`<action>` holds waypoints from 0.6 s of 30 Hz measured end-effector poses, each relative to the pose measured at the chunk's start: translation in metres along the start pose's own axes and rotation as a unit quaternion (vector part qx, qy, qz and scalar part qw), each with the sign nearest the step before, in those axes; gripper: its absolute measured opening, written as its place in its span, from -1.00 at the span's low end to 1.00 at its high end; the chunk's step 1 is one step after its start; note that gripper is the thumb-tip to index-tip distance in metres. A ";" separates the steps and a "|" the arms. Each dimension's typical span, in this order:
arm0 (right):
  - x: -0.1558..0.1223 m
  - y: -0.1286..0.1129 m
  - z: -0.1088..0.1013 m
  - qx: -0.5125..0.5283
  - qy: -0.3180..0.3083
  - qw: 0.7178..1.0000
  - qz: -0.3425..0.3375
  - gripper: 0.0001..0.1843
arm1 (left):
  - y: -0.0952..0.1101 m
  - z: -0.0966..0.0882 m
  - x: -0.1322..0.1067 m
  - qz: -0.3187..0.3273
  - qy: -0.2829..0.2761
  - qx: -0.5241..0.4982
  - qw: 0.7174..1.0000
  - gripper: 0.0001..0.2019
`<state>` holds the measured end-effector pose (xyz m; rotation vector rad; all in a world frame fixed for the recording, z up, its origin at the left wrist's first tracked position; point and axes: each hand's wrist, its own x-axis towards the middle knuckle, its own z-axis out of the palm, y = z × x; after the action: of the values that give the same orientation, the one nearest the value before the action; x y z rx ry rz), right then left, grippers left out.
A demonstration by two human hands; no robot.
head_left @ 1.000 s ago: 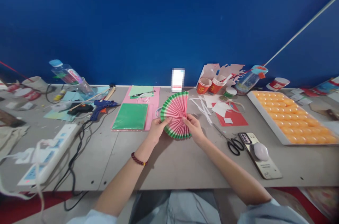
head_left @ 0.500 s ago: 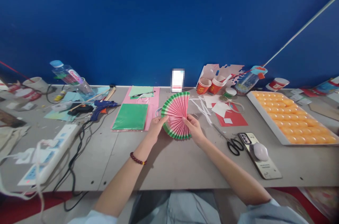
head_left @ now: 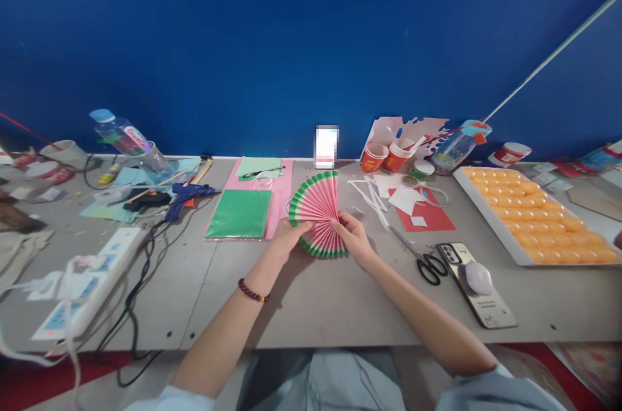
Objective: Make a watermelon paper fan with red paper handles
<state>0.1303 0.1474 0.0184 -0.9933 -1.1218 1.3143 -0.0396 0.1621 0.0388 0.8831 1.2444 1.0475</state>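
A pleated paper fan (head_left: 318, 207), pink with a green and white rim like a watermelon slice, is held above the grey table (head_left: 311, 301) at its middle. My left hand (head_left: 286, 239) pinches the fan's left side. My right hand (head_left: 352, 236) pinches it near the pleats' centre on the right. The fan is spread well past a half circle, with its lower part between my hands. A bead bracelet (head_left: 253, 292) is on my left wrist.
Green paper on a pink sheet (head_left: 243, 213) lies left of the fan, with a glue gun (head_left: 187, 194) and power strip (head_left: 92, 281) farther left. Scissors (head_left: 425, 262), a phone (head_left: 479, 284), red paper with scraps (head_left: 422, 213), paper cups (head_left: 386, 155) and a tray of orange balls (head_left: 539, 216) sit right.
The fan has spread a little wider and shifted slightly left. Both hands keep their hold on it.
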 end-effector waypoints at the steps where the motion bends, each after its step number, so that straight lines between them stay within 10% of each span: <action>1: 0.000 0.000 0.000 0.004 -0.001 1.000 0.000 -0.67 | 0.000 0.000 0.001 0.004 0.004 -0.002 1.000 -0.67; 18: -0.001 0.005 -0.001 0.053 0.011 0.998 0.024 -0.64 | 0.001 -0.006 0.007 0.088 0.007 -0.029 0.996 -0.77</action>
<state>0.1307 0.1463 0.0134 -0.9599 -1.0063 1.3841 -0.0455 0.1687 0.0373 0.9554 1.1572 1.2257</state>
